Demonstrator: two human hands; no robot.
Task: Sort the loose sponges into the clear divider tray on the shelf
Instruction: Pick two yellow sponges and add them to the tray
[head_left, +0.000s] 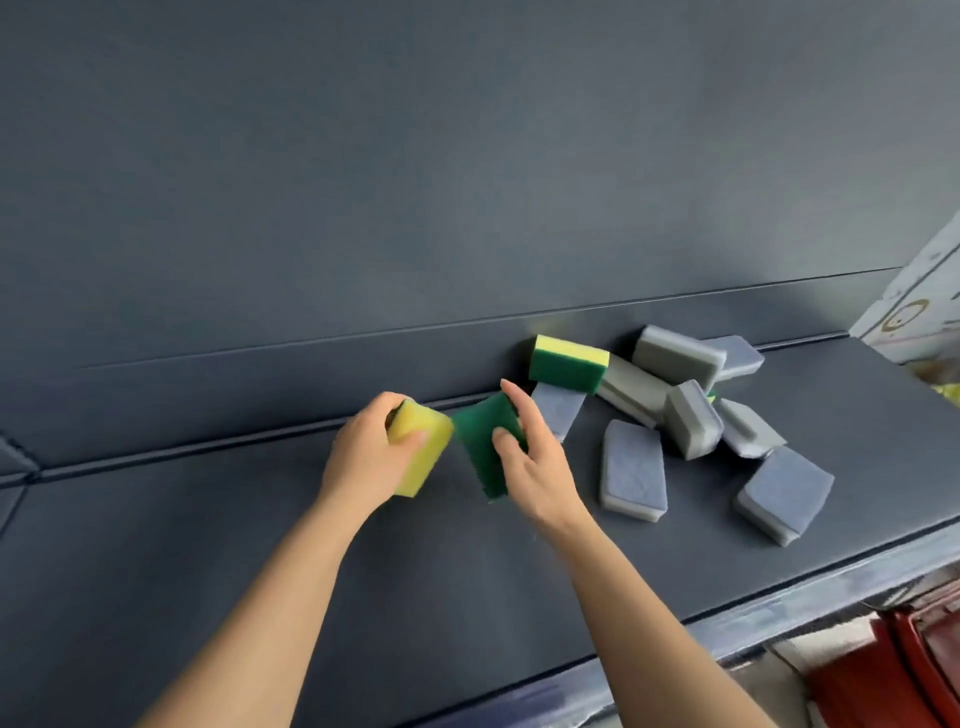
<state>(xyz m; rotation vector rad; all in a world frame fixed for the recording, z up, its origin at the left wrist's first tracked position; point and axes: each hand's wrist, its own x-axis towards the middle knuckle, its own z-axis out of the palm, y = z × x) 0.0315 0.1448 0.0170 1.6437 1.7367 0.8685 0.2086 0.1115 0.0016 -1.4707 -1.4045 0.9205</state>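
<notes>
Above the dark shelf (260, 519), the left hand (363, 462) grips a yellow sponge (418, 447) while the right hand (535, 467) pinches a green-faced sponge (483, 441) beside the grey sponges (691, 415).

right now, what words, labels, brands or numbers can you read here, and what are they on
None can be read.
White box, far right: a gold ring mark and faint print, too blurred to read.
Grey sponge pile: no print shows.

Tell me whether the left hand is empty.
No, the left hand grips a yellow sponge, and the right hand holds a green sponge.
</notes>
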